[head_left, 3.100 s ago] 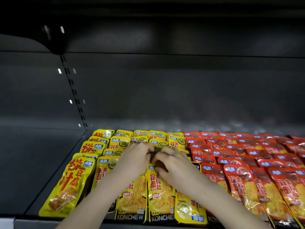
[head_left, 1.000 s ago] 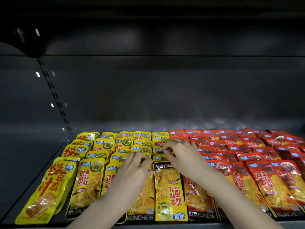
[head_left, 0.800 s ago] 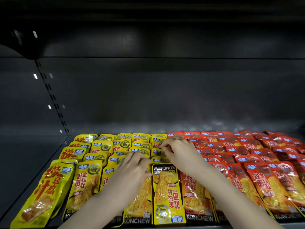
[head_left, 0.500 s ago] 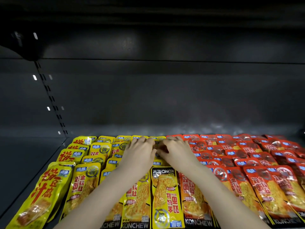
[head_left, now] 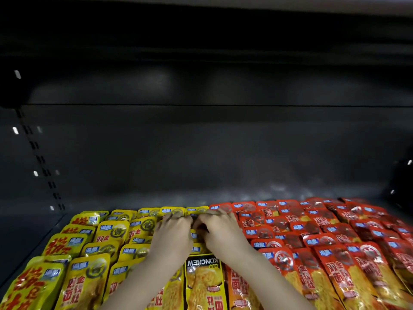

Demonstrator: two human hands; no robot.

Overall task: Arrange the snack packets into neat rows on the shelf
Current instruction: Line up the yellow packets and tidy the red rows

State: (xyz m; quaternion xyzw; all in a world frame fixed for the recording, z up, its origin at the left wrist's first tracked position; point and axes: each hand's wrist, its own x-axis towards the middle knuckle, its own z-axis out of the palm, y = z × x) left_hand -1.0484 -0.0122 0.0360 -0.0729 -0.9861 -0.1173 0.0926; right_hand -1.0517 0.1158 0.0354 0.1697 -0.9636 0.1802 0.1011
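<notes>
Yellow snack packets [head_left: 114,233] lie in overlapping rows on the left half of the dark shelf [head_left: 24,233], with red packets [head_left: 312,240] in rows on the right half. My left hand [head_left: 172,236] and my right hand [head_left: 221,231] meet knuckles-up over the rightmost yellow column near the back. The bent fingers of both hands pinch a small yellow packet [head_left: 194,220] between them, and the fingertips are partly hidden. In front of my wrists one yellow packet [head_left: 204,285] lies turned the other way, its black band facing the back.
The shelf's grey back wall [head_left: 201,153] rises behind the packets. A slotted upright strip [head_left: 40,159] runs down the left side. The underside of the upper shelf [head_left: 201,52] hangs overhead. Bare shelf floor shows left of the yellow rows.
Both hands have slid further back along the yellow column and closed together there. One second ago the left hand lay on a front packet, apart from the right.
</notes>
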